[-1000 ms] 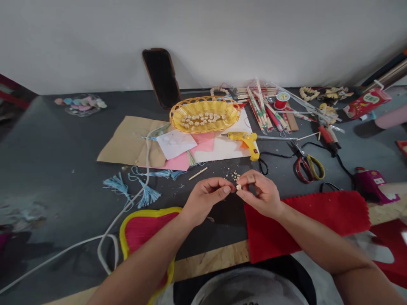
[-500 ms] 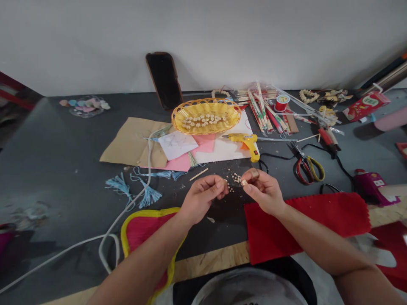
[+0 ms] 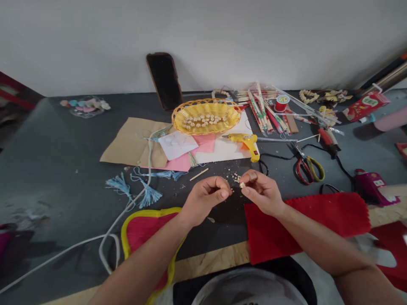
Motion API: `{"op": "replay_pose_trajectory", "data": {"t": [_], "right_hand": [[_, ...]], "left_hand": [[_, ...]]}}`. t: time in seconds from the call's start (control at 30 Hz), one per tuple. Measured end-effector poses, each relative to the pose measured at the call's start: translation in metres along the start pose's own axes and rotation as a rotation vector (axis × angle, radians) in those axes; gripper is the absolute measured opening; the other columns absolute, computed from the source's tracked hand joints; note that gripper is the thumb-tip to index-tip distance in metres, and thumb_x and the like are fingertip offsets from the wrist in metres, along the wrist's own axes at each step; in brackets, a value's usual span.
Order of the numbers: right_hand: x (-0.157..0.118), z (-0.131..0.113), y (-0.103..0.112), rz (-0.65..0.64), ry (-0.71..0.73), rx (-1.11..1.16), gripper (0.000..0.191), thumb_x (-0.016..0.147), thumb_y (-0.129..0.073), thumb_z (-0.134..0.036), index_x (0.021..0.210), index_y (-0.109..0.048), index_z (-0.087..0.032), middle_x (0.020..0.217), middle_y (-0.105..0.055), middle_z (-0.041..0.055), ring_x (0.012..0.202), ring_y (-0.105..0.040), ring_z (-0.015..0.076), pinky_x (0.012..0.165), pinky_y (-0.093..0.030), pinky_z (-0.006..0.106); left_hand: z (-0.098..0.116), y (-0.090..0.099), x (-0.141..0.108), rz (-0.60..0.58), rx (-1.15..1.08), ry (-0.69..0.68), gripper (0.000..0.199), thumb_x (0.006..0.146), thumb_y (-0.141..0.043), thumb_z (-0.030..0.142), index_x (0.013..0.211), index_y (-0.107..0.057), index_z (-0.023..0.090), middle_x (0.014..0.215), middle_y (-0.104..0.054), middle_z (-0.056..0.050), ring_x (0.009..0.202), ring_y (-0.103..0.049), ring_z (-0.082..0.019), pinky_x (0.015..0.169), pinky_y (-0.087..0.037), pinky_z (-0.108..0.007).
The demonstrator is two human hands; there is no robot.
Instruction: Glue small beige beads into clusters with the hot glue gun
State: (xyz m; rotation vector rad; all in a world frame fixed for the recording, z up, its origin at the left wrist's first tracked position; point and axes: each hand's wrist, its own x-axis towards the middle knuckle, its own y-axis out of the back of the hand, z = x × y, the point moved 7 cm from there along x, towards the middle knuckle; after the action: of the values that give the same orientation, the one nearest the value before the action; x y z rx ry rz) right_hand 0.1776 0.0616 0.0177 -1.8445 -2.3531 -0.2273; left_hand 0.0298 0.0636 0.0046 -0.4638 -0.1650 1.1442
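Honestly, it all comes down to the fingertips here. The right hand (image 3: 262, 192) has its thumb and forefinger pressed together on 1 tiny pale piece (image 3: 242, 185), so that grip is closed. The left hand (image 3: 205, 199) sits just beside it with its fingers curled in, and I can't tell if it's holding anything. The piece is up over the dark tabletop (image 3: 63, 169), between the hands and right by a small scatter of pale crumbs (image 3: 234, 177).

Biggest risk is the pinch: the piece is so small that one slip could drop it into those crumbs, where it'd be hard to pick out. It looks crumbly too, so squeezing too hard might break it. A careless reach could also catch the yellow glue gun (image 3: 246, 142), which lies close by on the white paper (image 3: 227, 152), and if it's hot, that's a burn risk. No way to tell from here whether it's on.

Quick count: 1 woven yellow basket (image 3: 206, 101) holding 20-odd pale pieces (image 3: 202, 122), though they're too small to count exactly. Also 1 pair of red-and-yellow-handled scissors (image 3: 307, 169), 1 red thread spool (image 3: 281, 103), 2 bushy blue tassels (image 3: 149, 195) and 1 loose wooden stick (image 3: 199, 174).
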Motion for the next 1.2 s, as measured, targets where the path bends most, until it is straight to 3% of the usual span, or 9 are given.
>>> {"op": "replay_pose_trajectory", "data": {"t": [0.2,0.47,0.73,0.83,0.9,0.93,1.1,1.2], "right_hand": [[0.0,0.0,0.003,0.009,0.009,-0.025,0.015,0.087,-0.066,-0.033,0.096,-0.063,-0.022,0.087,-0.061,0.0037,0.072,-0.058,0.0121,0.061,-0.049,0.023],[0.0,-0.002,0.003,0.013,0.024,-0.024,0.013,0.087,-0.065,-0.03,0.097,-0.063,-0.021,0.086,-0.061,0.0028,0.072,-0.059,0.0114,0.062,-0.049,0.023],[-0.001,0.001,0.001,0.004,0.001,-0.027,0.014,0.087,-0.065,-0.029,0.098,-0.063,-0.021,0.087,-0.061,0.0032,0.07,-0.059,0.0112,0.059,-0.049,0.022],[-0.001,0.002,0.001,-0.003,0.006,-0.031,0.013,0.088,-0.065,-0.027,0.099,-0.063,-0.022,0.088,-0.061,0.003,0.072,-0.059,0.0112,0.061,-0.049,0.022],[-0.002,0.001,0.001,-0.008,0.017,-0.045,0.012,0.088,-0.064,-0.027,0.098,-0.063,-0.022,0.088,-0.061,0.003,0.073,-0.059,0.0118,0.061,-0.049,0.022],[-0.001,0.001,0.001,-0.012,0.025,-0.053,0.011,0.088,-0.064,-0.027,0.098,-0.062,-0.022,0.088,-0.061,0.0028,0.072,-0.058,0.0118,0.061,-0.048,0.022],[0.0,-0.008,-0.001,-0.037,0.114,-0.167,0.012,0.088,-0.064,-0.027,0.098,-0.062,-0.022,0.086,-0.06,0.0025,0.066,-0.056,0.011,0.059,-0.048,0.024],[0.001,-0.014,-0.004,-0.07,0.167,-0.262,0.011,0.087,-0.065,-0.027,0.096,-0.063,-0.021,0.085,-0.062,0.0034,0.064,-0.056,0.0114,0.06,-0.05,0.025]], "left_hand": [[-0.004,0.003,-0.002,0.037,0.032,0.063,0.018,0.069,-0.082,0.026,0.071,-0.068,0.014,0.072,-0.062,-0.002,0.069,-0.052,-0.011,0.066,-0.038,-0.024],[-0.002,0.01,0.0,0.101,0.03,0.046,0.022,0.067,-0.082,0.025,0.066,-0.062,0.015,0.068,-0.06,0.0,0.066,-0.051,-0.011,0.063,-0.037,-0.023],[0.003,0.01,0.0,0.155,0.056,0.041,0.038,0.081,-0.066,0.039,0.053,-0.056,0.015,0.057,-0.056,-0.002,0.055,-0.042,-0.011,0.054,-0.03,-0.026],[0.001,0.011,0.001,0.145,0.081,0.036,0.029,0.082,-0.067,0.038,0.064,-0.065,0.015,0.066,-0.06,-0.002,0.059,-0.045,-0.011,0.057,-0.033,-0.025],[-0.001,0.012,0.001,0.13,0.065,0.042,0.017,0.073,-0.077,0.03,0.082,-0.071,0.017,0.08,-0.064,-0.003,0.067,-0.05,-0.011,0.062,-0.037,-0.023],[-0.002,0.011,0.001,0.122,0.059,0.049,0.022,0.07,-0.08,0.027,0.087,-0.072,0.018,0.085,-0.065,-0.003,0.071,-0.052,-0.012,0.065,-0.039,-0.023],[-0.004,0.005,-0.001,0.047,0.117,0.079,0.02,0.079,-0.072,0.034,0.081,-0.075,0.015,0.085,-0.066,-0.006,0.07,-0.052,-0.013,0.066,-0.04,-0.025],[-0.004,0.002,-0.001,0.033,0.113,0.098,0.017,0.074,-0.077,0.031,0.082,-0.075,0.015,0.084,-0.066,-0.005,0.078,-0.055,-0.015,0.072,-0.042,-0.026]]}}
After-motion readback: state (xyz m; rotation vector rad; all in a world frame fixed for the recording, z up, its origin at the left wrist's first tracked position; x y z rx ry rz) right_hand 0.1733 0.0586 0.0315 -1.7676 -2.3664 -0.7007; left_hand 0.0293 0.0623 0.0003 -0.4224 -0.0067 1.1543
